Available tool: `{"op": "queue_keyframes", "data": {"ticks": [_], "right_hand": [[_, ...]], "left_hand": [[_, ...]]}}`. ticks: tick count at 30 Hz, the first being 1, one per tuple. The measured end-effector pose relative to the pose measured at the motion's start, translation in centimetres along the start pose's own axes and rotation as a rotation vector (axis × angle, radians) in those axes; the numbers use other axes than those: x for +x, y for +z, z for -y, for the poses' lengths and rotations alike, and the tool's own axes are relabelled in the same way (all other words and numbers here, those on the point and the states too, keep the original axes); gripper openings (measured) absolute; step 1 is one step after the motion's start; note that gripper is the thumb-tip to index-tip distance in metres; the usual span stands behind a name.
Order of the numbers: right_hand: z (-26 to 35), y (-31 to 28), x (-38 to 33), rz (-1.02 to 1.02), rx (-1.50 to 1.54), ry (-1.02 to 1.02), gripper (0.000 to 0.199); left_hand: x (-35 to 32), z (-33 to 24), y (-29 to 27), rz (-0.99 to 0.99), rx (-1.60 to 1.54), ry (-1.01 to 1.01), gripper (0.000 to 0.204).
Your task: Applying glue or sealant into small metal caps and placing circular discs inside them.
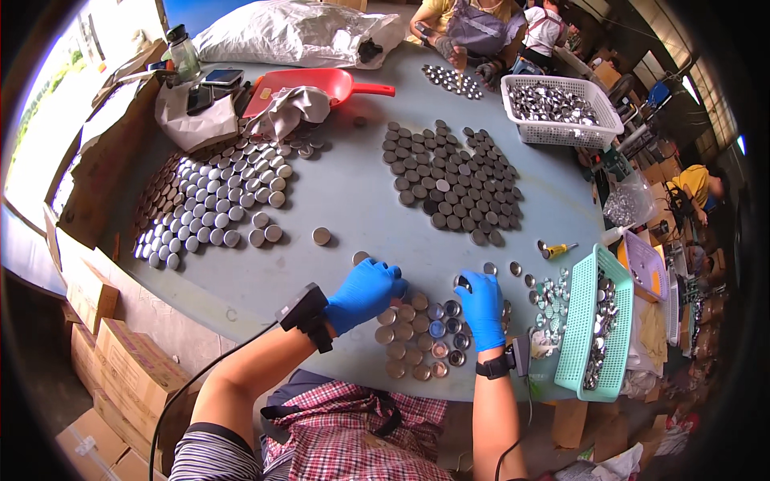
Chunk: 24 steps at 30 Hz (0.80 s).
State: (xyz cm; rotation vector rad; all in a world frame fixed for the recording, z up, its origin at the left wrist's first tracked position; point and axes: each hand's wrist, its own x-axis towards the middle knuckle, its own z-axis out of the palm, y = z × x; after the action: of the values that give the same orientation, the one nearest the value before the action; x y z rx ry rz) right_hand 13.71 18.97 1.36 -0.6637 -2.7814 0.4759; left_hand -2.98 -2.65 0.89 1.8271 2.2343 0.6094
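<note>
Round metal discs [424, 341], lying in rows on the tabletop [345, 184], just bodyward of both hands, about equally near, showing no long axis. Pinching a small disc [463, 283] in the right grip [484, 309]; curling the left grip [365, 297], leaving any hold impossible to tell. Showing no readable lettering.

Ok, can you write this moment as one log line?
left hand: blue-gloved, beside grey disc | right hand: blue-gloved, at dark round cap | far right: green basket

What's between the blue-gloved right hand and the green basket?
The head view shows mostly small clear pieces and a few round metal caps lying there.
</note>
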Motion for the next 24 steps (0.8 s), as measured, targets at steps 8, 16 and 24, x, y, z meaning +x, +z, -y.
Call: {"op": "queue_keyframes", "data": {"ticks": [8, 16, 24], "right_hand": [[1.7, 0.4, 1.9, 0.002, -0.166, 0.131, 0.022], [12.6, 6.9, 2.9, -0.009, 0.186, -0.147, 0.015], [-2.1, 2.4, 8.5, -0.348, 0.025, 0.195, 0.015]], "left_hand": [[-1.0, 1.6, -0.4, -0.004, -0.017, -0.1, 0.027], [-7.9, 2.9, -0.4, -0.203, 0.08, -0.24, 0.021], [-4.4, 2.6, -4.9, -0.336, 0.012, -0.148, 0.031]]}}
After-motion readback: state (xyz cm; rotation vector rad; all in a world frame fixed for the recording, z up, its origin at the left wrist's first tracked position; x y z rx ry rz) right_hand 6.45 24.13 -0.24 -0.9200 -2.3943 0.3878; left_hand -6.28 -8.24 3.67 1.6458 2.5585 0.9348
